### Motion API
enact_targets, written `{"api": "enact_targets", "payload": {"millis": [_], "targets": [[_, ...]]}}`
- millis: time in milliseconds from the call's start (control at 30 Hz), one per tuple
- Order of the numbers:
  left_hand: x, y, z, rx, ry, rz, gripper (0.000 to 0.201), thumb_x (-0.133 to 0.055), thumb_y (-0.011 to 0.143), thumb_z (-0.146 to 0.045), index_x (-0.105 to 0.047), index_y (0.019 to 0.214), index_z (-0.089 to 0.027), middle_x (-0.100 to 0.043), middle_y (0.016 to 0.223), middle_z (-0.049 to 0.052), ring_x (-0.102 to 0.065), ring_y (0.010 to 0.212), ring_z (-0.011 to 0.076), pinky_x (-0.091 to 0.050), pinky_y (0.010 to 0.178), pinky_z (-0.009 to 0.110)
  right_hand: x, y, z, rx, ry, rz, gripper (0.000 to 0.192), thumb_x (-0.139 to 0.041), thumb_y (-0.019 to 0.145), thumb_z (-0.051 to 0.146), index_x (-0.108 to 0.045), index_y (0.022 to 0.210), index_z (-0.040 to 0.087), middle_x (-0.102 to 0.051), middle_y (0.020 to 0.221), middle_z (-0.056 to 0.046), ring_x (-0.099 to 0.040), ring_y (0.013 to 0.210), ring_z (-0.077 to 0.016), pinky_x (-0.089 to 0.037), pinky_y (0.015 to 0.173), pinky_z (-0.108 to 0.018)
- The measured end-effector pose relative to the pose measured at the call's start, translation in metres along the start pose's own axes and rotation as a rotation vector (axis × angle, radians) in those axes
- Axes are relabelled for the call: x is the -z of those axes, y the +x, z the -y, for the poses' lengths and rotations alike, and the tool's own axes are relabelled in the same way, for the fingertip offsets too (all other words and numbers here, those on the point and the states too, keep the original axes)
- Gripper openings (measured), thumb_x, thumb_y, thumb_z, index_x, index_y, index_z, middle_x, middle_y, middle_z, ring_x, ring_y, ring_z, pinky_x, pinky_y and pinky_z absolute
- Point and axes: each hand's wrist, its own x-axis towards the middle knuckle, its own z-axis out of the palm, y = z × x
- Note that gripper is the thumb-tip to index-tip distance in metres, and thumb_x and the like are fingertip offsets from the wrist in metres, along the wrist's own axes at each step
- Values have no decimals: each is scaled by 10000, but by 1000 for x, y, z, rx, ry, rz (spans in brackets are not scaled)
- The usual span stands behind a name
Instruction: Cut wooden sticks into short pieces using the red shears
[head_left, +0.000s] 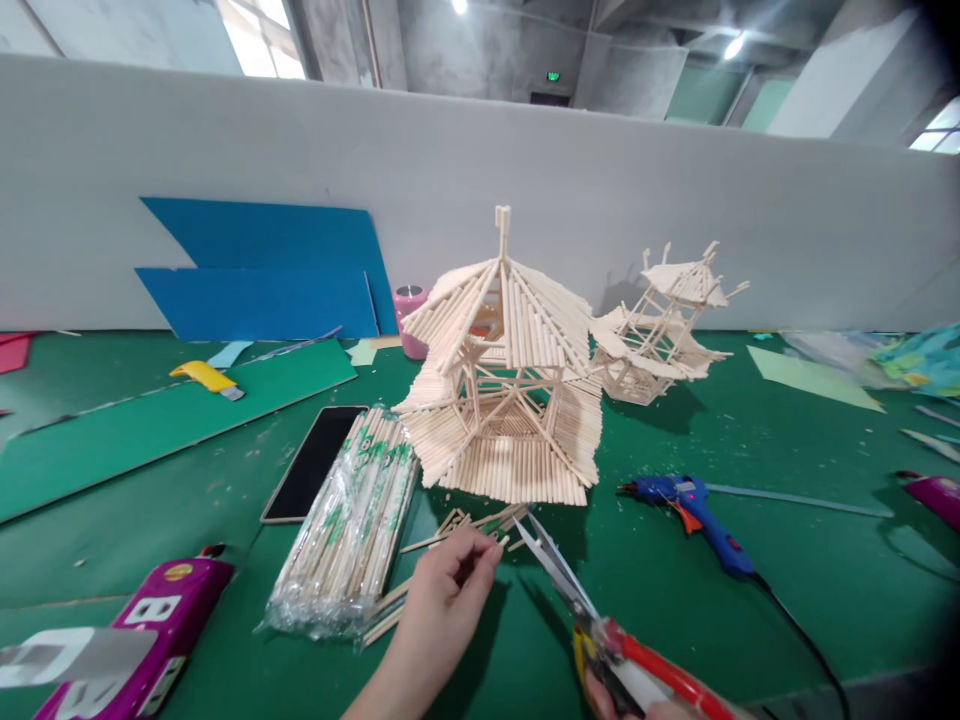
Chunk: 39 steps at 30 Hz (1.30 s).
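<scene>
Red-handled scissors (pixel 592 615) sit in my right hand (pixel 637 705), which is mostly cut off by the bottom edge; I cannot tell how its fingers sit, only that they wrap the handles. The scissors' long axis runs from lower right to upper left, blades slightly parted, tips pointing toward my left hand (pixel 450 590). That hand pinches 1 thin wooden stick (pixel 487 548) between thumb and fingertips, the stick lying roughly level, its free end aimed right at the blade tips. Just beyond stands the wooden-stick pavilion model (pixel 506 380) on the green mat (pixel 787 580), with the wrapped bundle of sticks (pixel 352 520) beside my left hand.
</scene>
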Motion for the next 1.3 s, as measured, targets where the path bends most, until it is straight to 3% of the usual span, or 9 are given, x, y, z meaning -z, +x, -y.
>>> {"api": "enact_targets", "payload": {"millis": [133,267,400,500,667,900,1100,1300], "targets": [[-5,7,11,-153,242,-47,194,-478,817,-219,-627,702,-170,-608,660,61,-565,634,216,-442,615,353,0,-10,18,112,-188,-179,238,-650,611,294,-560,806,194,-534,655,33,-511,612,-122,-392,606,-229],[-12,7,15,-270,384,-106,199,-486,802,-152,-653,911,-154,-623,936,152,-557,891,300,-427,770,481,-5,-19,44,142,-635,-378,219,-560,661,267,-531,863,188,-639,790,-52,-575,705,-202,-402,625,-277],[-9,-1,4,-461,504,-260,198,-496,796,-81,-602,947,-153,-580,947,136,-536,874,270,-425,739,451,-5,-19,52,125,-868,-486,133,-459,775,324,-481,834,207,-654,816,-87,-591,694,-230,-401,607,-317],[-4,-2,-12,-615,582,-239,232,-510,784,-61,-578,975,-173,-568,950,107,-523,876,246,-414,748,421,-3,-19,54,106,-950,-521,131,-479,772,328,-462,848,223,-657,808,-76,-601,676,-235,-389,576,-313],[3,7,-31,-469,669,-81,151,-473,828,-153,-604,764,-193,-560,800,60,-495,784,232,-385,683,403,-1,-20,58,116,-1122,-584,149,-496,755,330,-452,844,218,-640,804,-88,-619,708,-276,-385,572,-330],[-2,10,-37,-397,862,74,200,-451,819,-173,-578,666,-181,-593,718,61,-508,725,247,-371,639,409,-1,-18,65,183,-1302,-554,147,-458,739,240,-495,862,170,-616,883,-144,-605,746,-288,-441,618,-389],[-8,12,-31,-380,945,107,189,-460,762,-107,-596,650,-177,-625,685,69,-543,656,243,-365,586,386,3,-15,71,212,-1413,-514,222,-491,682,190,-562,885,134,-631,880,-161,-616,748,-306,-473,627,-424],[-5,12,-17,-393,897,10,216,-432,778,-104,-566,623,-174,-627,691,81,-549,653,231,-377,584,355,4,-8,72,230,-1405,-547,358,-531,669,206,-594,1004,96,-647,958,-196,-626,829,-329,-490,690,-447]]}}
